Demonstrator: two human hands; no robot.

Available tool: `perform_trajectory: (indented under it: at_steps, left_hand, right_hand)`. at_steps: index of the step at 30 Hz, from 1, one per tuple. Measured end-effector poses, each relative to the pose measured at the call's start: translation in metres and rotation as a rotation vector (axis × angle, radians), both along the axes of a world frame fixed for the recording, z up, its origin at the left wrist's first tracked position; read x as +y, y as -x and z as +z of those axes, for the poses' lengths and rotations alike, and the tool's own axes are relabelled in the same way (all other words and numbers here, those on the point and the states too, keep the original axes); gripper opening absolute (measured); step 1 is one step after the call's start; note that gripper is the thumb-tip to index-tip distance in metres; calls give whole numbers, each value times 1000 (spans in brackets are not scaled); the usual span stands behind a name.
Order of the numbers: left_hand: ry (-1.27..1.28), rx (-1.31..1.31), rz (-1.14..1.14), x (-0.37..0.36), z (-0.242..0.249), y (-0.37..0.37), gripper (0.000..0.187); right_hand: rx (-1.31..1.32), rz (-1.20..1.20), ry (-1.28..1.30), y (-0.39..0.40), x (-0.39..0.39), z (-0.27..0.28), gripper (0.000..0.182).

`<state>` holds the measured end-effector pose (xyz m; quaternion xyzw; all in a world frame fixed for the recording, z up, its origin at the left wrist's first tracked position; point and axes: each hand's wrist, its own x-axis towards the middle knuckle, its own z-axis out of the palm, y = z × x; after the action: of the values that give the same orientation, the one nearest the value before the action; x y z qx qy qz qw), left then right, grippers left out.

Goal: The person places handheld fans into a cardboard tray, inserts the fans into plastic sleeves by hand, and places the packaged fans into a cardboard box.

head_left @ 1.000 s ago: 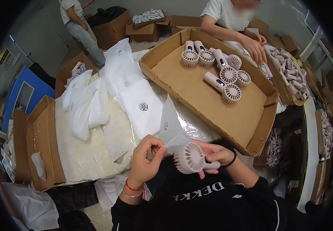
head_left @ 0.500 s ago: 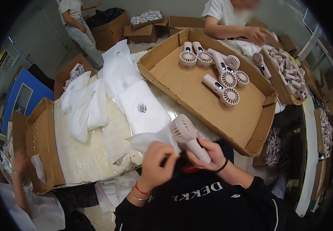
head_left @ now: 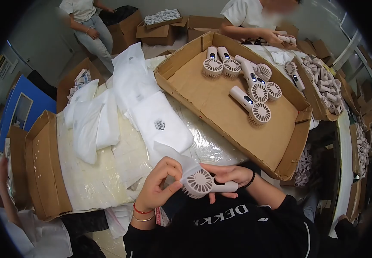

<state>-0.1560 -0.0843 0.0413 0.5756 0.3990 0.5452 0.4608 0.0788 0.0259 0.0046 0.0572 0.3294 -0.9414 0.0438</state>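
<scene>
My right hand [head_left: 232, 175] is wrapped round the handle of a pale pink handheld fan [head_left: 199, 182], whose round grille points left. At the edge of that grille, my left hand [head_left: 159, 182] pinches a frosted plastic bag [head_left: 171, 152] between thumb and fingers. The bag's edge lies against the fan head, and the rest of it stretches up over the table. A stack of white frosted bags [head_left: 168, 124] lies just beyond my hands, the top one with a dark printed mark.
A shallow cardboard tray [head_left: 242, 133] holds several fans at the right. Filled white pouches [head_left: 93, 124] lie on the plastic-covered table, beside a cardboard box [head_left: 48, 172] at left. A co-worker [head_left: 248, 19] handles a fan at the back; other people stand around the table.
The fan has tipped from upright to lying level and come down, with the bag now against its head. A white pouch has left the left box. The back co-worker's hands have come together on a fan.
</scene>
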Motion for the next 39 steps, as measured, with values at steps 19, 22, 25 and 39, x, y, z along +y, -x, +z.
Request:
perform_trajectory:
  at_steps: [19,22,25,39]
  left_hand:
    - [-526,681,-10,7,1,-50,25]
    - [-454,606,297,4,13,-46,32]
    - [-211,507,231,-3,12,-43,33]
    - [-257,355,1362,-104,30,180,36]
  right_hand:
    - [-193,-854,-80,41,-42,38,60]
    - [-116,-850,-515,41,-50,40,65]
    - [-247,-461,-938,25,-49,70,73]
    - [-844,-125,-2103,-3,172,88,64]
